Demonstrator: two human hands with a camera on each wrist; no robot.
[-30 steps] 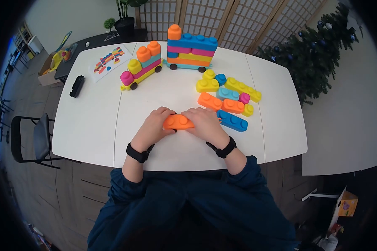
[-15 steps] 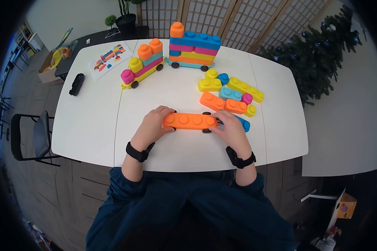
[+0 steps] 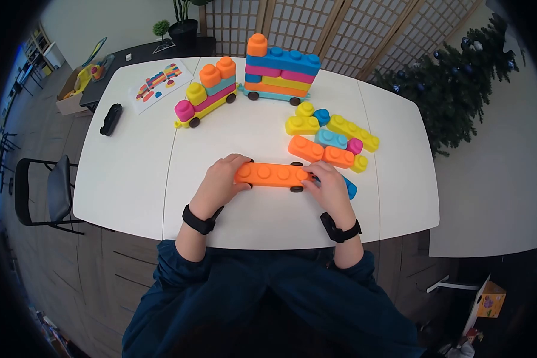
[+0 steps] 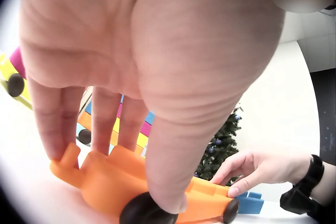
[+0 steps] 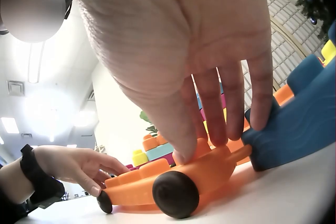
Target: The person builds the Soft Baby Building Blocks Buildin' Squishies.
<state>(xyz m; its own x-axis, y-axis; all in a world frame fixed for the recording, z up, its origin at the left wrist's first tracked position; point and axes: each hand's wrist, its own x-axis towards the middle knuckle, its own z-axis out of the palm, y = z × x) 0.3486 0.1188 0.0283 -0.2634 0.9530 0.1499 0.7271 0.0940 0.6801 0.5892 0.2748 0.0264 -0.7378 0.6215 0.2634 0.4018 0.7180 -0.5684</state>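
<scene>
An orange wheeled block base (image 3: 272,175) with studs along its top and black wheels stands on the white table in front of the person. My left hand (image 3: 221,182) holds its left end, thumb on the near side and fingers on the far side; the left wrist view shows the thumb beside a black wheel (image 4: 148,209). At the other end my right hand (image 3: 329,188) pinches the base, its thumb (image 5: 184,148) against the orange side and fingertips across from it. A blue block (image 3: 351,188) lies partly hidden behind the right hand.
Loose orange, yellow, light blue and pink blocks (image 3: 338,157) lie right of centre. Behind stand a tall wheeled block stack (image 3: 280,74) and a lower wheeled one (image 3: 210,98). A picture sheet (image 3: 159,85) and a black object (image 3: 110,120) lie on the left of the table (image 3: 125,191).
My right hand has slid from the middle of the orange base to its right end, uncovering the studs. The left hand has stayed at the left end.
</scene>
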